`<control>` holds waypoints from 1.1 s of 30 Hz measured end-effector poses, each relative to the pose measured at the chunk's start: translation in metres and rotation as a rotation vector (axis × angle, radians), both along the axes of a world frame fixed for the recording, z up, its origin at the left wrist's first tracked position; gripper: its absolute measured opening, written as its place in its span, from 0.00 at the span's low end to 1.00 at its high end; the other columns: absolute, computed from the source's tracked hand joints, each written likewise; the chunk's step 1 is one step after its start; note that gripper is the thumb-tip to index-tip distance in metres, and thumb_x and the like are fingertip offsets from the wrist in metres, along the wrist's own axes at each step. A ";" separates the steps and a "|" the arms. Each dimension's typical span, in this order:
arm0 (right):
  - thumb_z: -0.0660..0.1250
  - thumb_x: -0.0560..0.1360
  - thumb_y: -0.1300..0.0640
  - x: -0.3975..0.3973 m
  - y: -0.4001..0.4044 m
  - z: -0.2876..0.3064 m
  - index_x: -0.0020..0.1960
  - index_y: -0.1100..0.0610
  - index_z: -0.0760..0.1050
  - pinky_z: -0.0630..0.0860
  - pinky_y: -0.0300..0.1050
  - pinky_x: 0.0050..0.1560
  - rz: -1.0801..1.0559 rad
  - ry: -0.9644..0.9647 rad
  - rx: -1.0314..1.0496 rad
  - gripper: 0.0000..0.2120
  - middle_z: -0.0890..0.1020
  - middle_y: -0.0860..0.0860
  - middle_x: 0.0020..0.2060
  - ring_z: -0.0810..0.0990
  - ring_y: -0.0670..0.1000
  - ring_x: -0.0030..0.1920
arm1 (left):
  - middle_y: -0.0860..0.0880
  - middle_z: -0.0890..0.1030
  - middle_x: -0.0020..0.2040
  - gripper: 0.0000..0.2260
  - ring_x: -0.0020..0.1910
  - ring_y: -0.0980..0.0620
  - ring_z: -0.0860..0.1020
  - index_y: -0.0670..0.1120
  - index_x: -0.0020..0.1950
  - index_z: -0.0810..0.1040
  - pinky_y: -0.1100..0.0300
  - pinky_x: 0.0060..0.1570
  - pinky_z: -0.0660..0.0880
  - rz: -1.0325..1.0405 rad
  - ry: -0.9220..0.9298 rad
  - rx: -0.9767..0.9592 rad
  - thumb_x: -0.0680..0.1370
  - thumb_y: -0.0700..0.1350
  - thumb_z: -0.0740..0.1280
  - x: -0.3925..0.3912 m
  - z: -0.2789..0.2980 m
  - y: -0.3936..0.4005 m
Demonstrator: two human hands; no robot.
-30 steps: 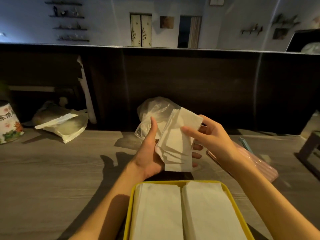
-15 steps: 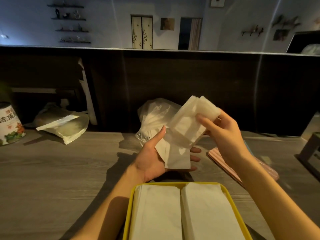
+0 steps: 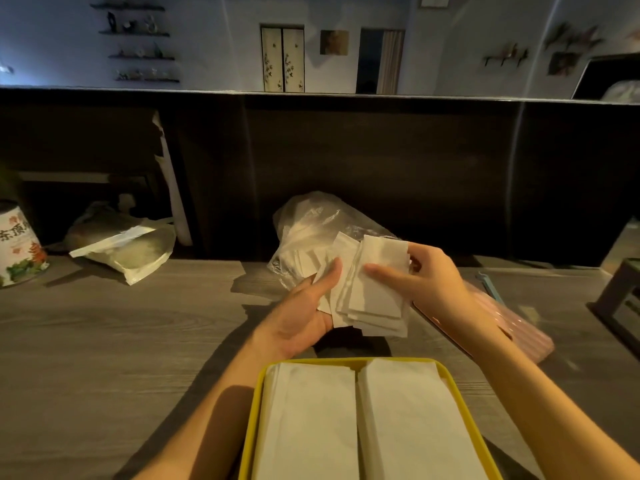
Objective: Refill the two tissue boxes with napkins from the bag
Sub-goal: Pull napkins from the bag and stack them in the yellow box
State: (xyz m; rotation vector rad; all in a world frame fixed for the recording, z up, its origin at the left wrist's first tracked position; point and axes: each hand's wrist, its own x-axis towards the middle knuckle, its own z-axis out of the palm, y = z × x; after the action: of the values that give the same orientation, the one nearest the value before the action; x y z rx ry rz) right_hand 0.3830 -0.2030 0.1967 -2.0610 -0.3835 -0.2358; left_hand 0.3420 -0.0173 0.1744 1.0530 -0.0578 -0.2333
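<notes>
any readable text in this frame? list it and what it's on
"东顶": large dark characters on the white printed canister at the far left edge; partly cut off, so the reading is uncertain, and its other print is too small to read.
Napkins, clear plastic bag, yellow box: no text visible.

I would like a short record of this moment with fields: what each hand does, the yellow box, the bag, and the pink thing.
left hand: supports the napkin stack from below
right hand: grips the stack's top, thumb in front
yellow box: near edge, two napkin piles side by side inside
plastic bag: behind the hands, on the table
pink pack: under the right forearm, partly hidden
</notes>
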 end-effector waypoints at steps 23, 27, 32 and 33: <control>0.74 0.70 0.44 0.000 -0.010 0.010 0.61 0.51 0.78 0.84 0.45 0.49 0.351 0.315 0.236 0.23 0.87 0.48 0.50 0.87 0.50 0.53 | 0.41 0.87 0.48 0.14 0.48 0.43 0.85 0.47 0.63 0.79 0.47 0.49 0.78 0.139 0.129 -0.094 0.83 0.51 0.60 0.003 -0.002 0.006; 0.78 0.69 0.41 0.000 -0.014 0.012 0.63 0.52 0.77 0.83 0.47 0.51 0.424 0.418 0.291 0.27 0.86 0.52 0.53 0.86 0.52 0.55 | 0.43 0.83 0.61 0.18 0.61 0.39 0.79 0.47 0.72 0.73 0.50 0.55 0.77 0.137 0.203 -0.059 0.83 0.51 0.59 0.005 -0.003 0.003; 0.73 0.75 0.48 -0.004 -0.011 0.011 0.62 0.52 0.79 0.84 0.51 0.51 0.423 0.335 0.152 0.17 0.87 0.49 0.51 0.87 0.50 0.53 | 0.41 0.82 0.54 0.12 0.52 0.42 0.81 0.41 0.58 0.78 0.54 0.50 0.78 0.130 0.105 0.040 0.84 0.44 0.57 0.004 -0.001 0.004; 0.74 0.75 0.47 -0.001 -0.008 0.007 0.61 0.50 0.79 0.85 0.52 0.52 0.364 0.294 0.107 0.17 0.86 0.49 0.52 0.87 0.48 0.52 | 0.39 0.83 0.55 0.14 0.54 0.41 0.82 0.41 0.59 0.80 0.50 0.55 0.78 0.124 0.095 0.023 0.84 0.47 0.57 0.003 0.000 0.002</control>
State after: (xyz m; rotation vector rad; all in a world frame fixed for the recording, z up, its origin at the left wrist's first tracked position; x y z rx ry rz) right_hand 0.3820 -0.2114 0.2038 -1.8459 -0.5407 0.2585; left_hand 0.3451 -0.0153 0.1741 1.0626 0.0964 -0.1714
